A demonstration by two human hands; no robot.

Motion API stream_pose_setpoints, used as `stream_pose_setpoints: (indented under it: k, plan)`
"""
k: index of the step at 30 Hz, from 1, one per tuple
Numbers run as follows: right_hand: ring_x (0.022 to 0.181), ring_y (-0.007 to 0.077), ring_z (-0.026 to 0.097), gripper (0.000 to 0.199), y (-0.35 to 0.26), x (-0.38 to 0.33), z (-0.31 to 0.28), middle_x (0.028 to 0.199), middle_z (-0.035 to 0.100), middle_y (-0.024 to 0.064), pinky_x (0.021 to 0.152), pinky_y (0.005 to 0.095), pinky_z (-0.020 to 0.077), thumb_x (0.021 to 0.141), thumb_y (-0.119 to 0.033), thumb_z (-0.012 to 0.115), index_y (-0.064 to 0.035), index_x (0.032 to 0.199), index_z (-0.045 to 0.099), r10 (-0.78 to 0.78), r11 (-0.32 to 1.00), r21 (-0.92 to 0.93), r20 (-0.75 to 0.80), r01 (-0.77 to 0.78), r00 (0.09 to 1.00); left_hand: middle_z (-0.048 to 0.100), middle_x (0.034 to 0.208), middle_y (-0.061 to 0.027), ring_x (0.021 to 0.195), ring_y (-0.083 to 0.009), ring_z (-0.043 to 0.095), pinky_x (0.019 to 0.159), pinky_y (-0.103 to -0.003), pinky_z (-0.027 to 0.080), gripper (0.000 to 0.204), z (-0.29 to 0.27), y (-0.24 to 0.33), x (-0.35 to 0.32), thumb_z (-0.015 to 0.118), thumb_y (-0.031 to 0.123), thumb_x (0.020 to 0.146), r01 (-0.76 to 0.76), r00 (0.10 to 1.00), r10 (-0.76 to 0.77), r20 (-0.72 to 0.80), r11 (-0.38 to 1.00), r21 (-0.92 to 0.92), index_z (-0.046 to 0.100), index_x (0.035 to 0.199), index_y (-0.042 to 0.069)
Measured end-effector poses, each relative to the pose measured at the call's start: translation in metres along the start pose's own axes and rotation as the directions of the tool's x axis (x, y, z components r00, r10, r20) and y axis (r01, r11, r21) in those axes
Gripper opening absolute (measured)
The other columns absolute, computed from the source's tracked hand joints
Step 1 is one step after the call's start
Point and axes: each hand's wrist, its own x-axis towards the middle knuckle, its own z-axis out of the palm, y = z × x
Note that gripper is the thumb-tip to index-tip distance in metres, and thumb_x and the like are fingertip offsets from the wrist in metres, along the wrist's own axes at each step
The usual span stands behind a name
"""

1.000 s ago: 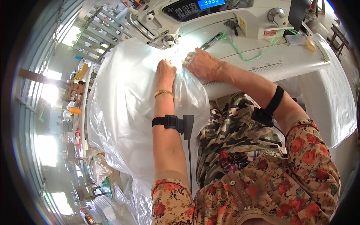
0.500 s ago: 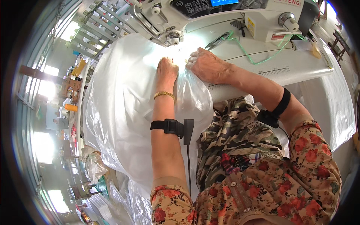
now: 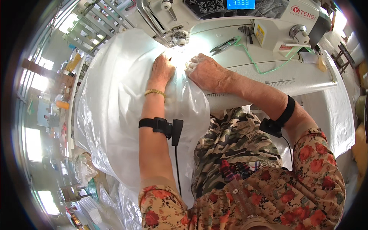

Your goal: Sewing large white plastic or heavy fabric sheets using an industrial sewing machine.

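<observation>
Left hand (image 3: 163,69) and right hand (image 3: 207,73) are side by side, just below the needle end of the white sewing machine (image 3: 280,23). Both have bent fingers closed on the white plastic sheet (image 3: 115,88); lamp glare hides the exact finger contact. Sheet position: under the needle end, spread to the left beneath the left forearm, with a fold hanging between the forearms. Small black snips (image 3: 223,46) lie on the worktop (image 3: 227,61), just beyond the right hand. Green thread (image 3: 257,69) loops from the snips toward the machine's right end. A ruler scale (image 3: 281,81) marks the worktop's front edge. Black straps (image 3: 155,124) encircle both forearms; a gold-coloured bracelet (image 3: 155,92) is on the left wrist.
</observation>
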Motion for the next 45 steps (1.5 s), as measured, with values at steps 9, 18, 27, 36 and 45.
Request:
stream_pose_setpoints:
  k: [9, 18, 27, 36, 45]
  plan:
    - [0.1, 0.0256, 0.064, 0.018, -0.019, 0.01, -0.007, 0.096, 0.067, 0.0115, 0.094, 0.0393, 0.0451, 0.08, -0.017, 0.058, -0.003, 0.089, 0.065, 0.014, 0.999, -0.037, 0.02, -0.013, 1.0, 0.064, 0.096, -0.0214, 0.093, -0.0411, 0.06, 0.083, -0.044, 0.049, 0.027, -0.009, -0.031, 0.014, 0.058, 0.023, 0.086, -0.132, 0.991, 0.135, 0.014, 0.983, -0.126, 0.065, 0.098, 0.0]
    - [0.101, 0.0268, 0.065, 0.022, -0.036, 0.023, -0.006, 0.095, 0.07, 0.0147, 0.097, 0.0415, 0.0433, 0.083, -0.016, 0.057, -0.0014, 0.095, 0.068, 0.033, 0.998, -0.047, 0.055, -0.03, 0.998, 0.065, 0.092, -0.0198, 0.09, -0.0379, 0.061, 0.08, -0.042, 0.05, 0.024, -0.018, -0.038, 0.027, 0.063, 0.023, 0.084, -0.227, 0.971, 0.229, 0.068, 0.973, -0.038, 0.068, 0.091, 0.0]
    - [0.099, 0.0271, 0.065, 0.022, -0.054, 0.043, -0.018, 0.095, 0.07, 0.0166, 0.096, 0.043, 0.0428, 0.085, -0.015, 0.056, 0.001, 0.095, 0.067, 0.073, 0.997, -0.007, 0.246, -0.073, 0.966, 0.065, 0.079, -0.0231, 0.077, -0.0403, 0.061, 0.072, -0.044, 0.05, 0.027, -0.019, -0.046, 0.035, 0.065, 0.025, 0.08, -0.215, 0.973, 0.212, 0.09, 0.976, 0.025, 0.068, 0.078, -0.001]
    - [0.104, 0.0281, 0.064, 0.022, -0.065, 0.042, 0.006, 0.101, 0.069, 0.0164, 0.097, 0.0423, 0.0422, 0.085, -0.016, 0.056, -0.0004, 0.096, 0.067, 0.15, 0.988, 0.024, 0.029, -0.15, 0.988, 0.065, 0.097, -0.0269, 0.096, -0.0433, 0.06, 0.088, -0.047, 0.049, 0.026, -0.005, -0.082, 0.03, 0.053, 0.016, 0.083, -0.266, 0.963, 0.269, 0.012, 0.943, 0.202, 0.065, 0.091, -0.005]
    - [0.114, 0.0323, 0.058, 0.026, -0.038, 0.01, 0.004, 0.118, 0.061, 0.0193, 0.098, 0.0452, 0.0412, 0.088, -0.015, 0.052, 0.0004, 0.106, 0.062, 0.139, 0.959, 0.252, -0.02, -0.13, 0.99, 0.064, 0.093, -0.0282, 0.094, -0.0445, 0.06, 0.086, -0.048, 0.048, 0.028, -0.003, 0.008, -0.009, 0.059, 0.02, 0.082, -0.037, 0.999, 0.036, -0.024, 0.998, -0.048, 0.064, 0.094, -0.005]
